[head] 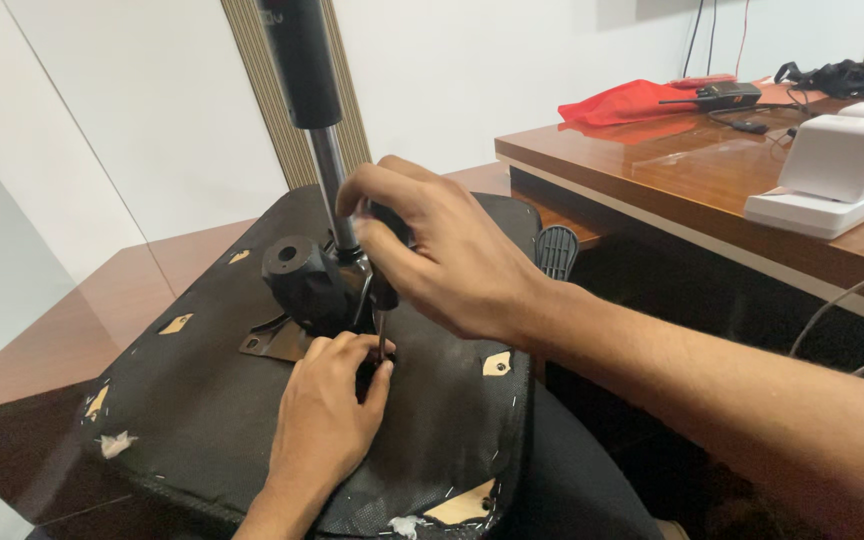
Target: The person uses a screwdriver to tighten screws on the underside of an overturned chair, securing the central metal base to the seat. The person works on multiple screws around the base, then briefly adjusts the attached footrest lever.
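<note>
An upturned office chair seat (202,410) lies in front of me, its underside covered in black fabric. A black mechanism (304,285) on a metal plate is bolted to it, with a chrome gas cylinder (332,190) rising from it. My right hand (442,250) grips the black handle of a screwdriver (382,335), its shaft pointing down at the seat beside the plate. My left hand (332,410) rests flat on the fabric, its fingertips pinched around the screwdriver tip. The screw itself is hidden by my fingers.
A brown wooden desk (652,170) stands at the right with a white charging dock (842,170), red cloth (632,100), a black handset (727,95) and cables. A low wooden ledge (112,300) runs behind the seat along the white wall. A black armrest pad (556,250) stands beside the seat.
</note>
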